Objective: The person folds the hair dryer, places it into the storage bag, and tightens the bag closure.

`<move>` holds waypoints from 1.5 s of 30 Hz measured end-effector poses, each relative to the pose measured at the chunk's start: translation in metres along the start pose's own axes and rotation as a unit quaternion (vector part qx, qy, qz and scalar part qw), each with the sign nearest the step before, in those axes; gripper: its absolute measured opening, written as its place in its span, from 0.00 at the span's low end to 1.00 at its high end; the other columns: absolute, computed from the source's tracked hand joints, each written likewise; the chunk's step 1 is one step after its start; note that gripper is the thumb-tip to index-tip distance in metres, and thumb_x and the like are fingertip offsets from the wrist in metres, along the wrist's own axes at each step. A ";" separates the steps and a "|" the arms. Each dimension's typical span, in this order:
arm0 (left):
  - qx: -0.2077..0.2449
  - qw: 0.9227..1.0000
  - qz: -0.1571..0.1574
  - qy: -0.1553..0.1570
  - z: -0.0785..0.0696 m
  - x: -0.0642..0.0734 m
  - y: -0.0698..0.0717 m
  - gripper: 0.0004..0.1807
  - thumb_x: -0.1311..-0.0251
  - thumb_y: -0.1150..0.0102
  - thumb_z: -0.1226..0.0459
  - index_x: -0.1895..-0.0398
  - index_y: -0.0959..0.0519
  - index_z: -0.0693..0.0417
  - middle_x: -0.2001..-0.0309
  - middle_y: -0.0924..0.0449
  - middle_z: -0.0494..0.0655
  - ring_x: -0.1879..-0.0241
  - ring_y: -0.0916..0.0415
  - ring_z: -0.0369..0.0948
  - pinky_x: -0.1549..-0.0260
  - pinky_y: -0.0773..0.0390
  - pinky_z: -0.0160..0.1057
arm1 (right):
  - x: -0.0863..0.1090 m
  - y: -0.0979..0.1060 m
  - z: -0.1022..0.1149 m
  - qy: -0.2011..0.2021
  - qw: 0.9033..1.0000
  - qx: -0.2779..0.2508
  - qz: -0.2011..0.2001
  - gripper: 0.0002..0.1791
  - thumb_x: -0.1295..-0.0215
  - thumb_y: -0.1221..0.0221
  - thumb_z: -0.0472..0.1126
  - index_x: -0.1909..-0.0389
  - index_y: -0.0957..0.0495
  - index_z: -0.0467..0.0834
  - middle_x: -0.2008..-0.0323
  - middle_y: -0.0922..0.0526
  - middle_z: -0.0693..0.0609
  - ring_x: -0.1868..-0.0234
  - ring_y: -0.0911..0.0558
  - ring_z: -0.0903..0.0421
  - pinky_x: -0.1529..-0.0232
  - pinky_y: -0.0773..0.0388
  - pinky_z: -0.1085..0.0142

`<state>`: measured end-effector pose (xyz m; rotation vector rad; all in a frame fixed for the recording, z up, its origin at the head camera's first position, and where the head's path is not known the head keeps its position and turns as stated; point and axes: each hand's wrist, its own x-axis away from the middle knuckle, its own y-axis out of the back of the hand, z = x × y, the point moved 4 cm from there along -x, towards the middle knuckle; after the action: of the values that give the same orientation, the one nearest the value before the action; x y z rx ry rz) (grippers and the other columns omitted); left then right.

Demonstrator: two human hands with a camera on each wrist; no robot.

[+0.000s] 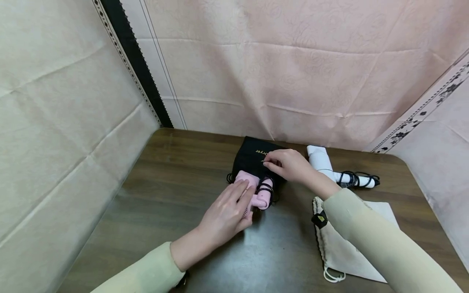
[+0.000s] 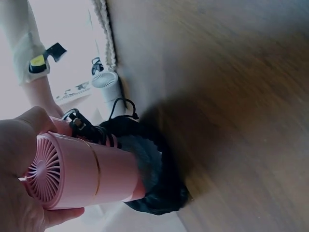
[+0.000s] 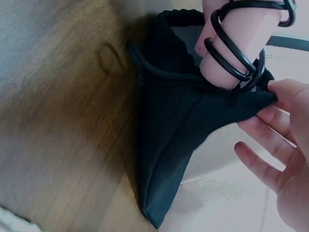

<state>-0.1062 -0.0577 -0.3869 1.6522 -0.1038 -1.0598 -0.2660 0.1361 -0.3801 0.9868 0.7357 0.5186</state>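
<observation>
A pink hair dryer (image 1: 256,191) with a black cord wound round its handle (image 3: 241,46) lies at the mouth of a black drawstring bag (image 1: 253,156) on the brown table (image 1: 176,179). My left hand (image 1: 229,211) grips the dryer's body (image 2: 82,174), whose front end sits inside the bag's opening (image 2: 149,169). My right hand (image 1: 287,162) pinches the edge of the bag (image 3: 193,125) and holds it up, the other fingers (image 3: 256,162) spread.
A white hair dryer (image 1: 324,162) with a bundled black cord lies at the back right of the table. A white drawstring bag (image 1: 348,244) lies flat under my right forearm. Pink cloth walls enclose the table on three sides.
</observation>
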 end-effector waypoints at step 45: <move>-0.081 0.993 -0.042 -0.077 0.019 -0.017 -0.055 0.29 0.41 0.31 0.60 0.38 0.18 0.68 0.39 0.16 0.63 0.36 0.18 0.55 0.33 0.22 0.51 | 0.023 0.007 0.011 0.018 1.000 -0.018 0.006 0.03 0.26 0.34 0.38 0.59 0.12 0.45 0.65 0.13 0.56 0.66 0.17 0.60 0.61 0.16 0.59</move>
<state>-0.1533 -0.0414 -0.4220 1.4389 -0.0482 -1.2267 -0.2433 0.1490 -0.3773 0.9514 0.7495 0.5600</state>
